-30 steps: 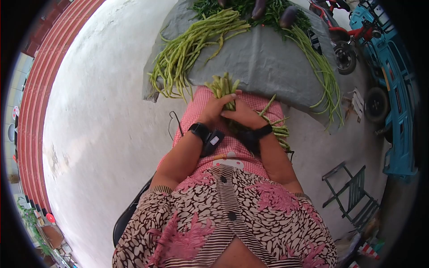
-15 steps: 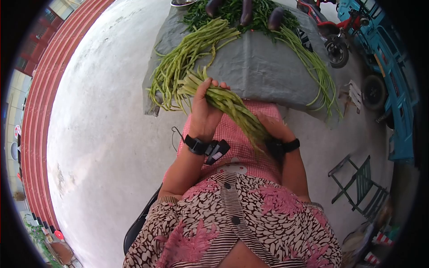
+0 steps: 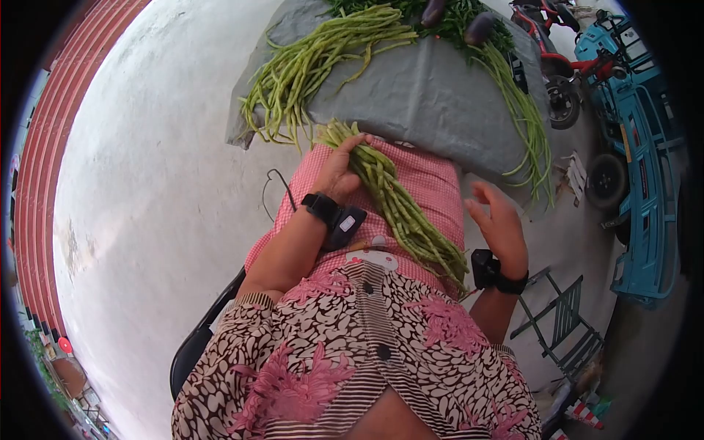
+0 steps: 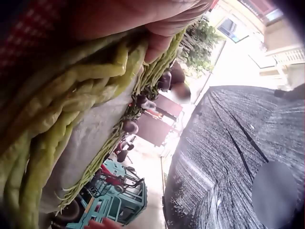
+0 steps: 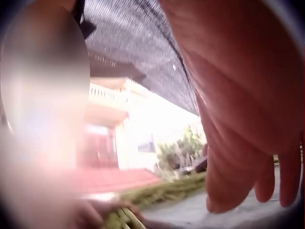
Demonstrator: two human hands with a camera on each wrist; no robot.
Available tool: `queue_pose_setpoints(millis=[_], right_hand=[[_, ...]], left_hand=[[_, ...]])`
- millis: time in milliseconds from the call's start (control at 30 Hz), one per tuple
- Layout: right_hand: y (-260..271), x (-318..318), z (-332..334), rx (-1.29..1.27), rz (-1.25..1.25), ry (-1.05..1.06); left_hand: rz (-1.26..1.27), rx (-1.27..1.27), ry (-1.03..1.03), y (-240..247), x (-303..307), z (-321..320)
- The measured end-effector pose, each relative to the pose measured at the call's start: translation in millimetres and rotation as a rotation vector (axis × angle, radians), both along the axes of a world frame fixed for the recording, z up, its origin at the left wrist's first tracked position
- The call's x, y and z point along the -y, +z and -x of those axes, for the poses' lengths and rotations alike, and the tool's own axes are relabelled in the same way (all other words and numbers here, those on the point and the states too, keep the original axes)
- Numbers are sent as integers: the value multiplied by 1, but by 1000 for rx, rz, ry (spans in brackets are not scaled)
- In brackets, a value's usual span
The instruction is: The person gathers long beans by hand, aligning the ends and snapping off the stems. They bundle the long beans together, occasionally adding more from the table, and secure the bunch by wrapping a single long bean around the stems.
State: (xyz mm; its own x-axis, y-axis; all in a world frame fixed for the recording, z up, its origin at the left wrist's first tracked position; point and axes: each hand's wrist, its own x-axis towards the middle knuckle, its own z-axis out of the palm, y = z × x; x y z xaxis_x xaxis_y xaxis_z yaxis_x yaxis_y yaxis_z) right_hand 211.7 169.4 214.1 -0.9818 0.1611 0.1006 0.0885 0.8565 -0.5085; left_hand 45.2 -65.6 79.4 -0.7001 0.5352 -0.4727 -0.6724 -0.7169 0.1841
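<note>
I see pale floor (image 3: 161,183), red steps (image 3: 59,147) at left, a folding chair (image 3: 563,312) and a blue vehicle (image 3: 639,284) at right.

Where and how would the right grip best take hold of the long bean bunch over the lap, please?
I'd wrap the right grip around the lower middle of the long bean bunch, coming from the person's right. The left grip holds the upper end; the strands slant down towards the right side, leaving that length free.

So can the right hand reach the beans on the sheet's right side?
Probably yes: the right hand is empty, and nothing shows between it and those beans, which dangle close by.
</note>
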Motion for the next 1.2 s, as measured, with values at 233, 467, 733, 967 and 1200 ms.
queue_pose_setpoints(millis=[233,467,733,967,1200], right_hand=[[-37,94,50,127,38,373],[-81,111,62,123,-151,194],[-101,96,69,45,-125,267],[-109,82,74,197,450,291],[-70,92,66,450,1103,154]], left_hand=[[-57,-22,-16,-22,-4,8],[10,-80,-30,-33,-6,12],[8,-143,-71,-38,-10,13],[-6,-121,-78,-26,-6,10],[-39,-148,-98,-38,-10,19]])
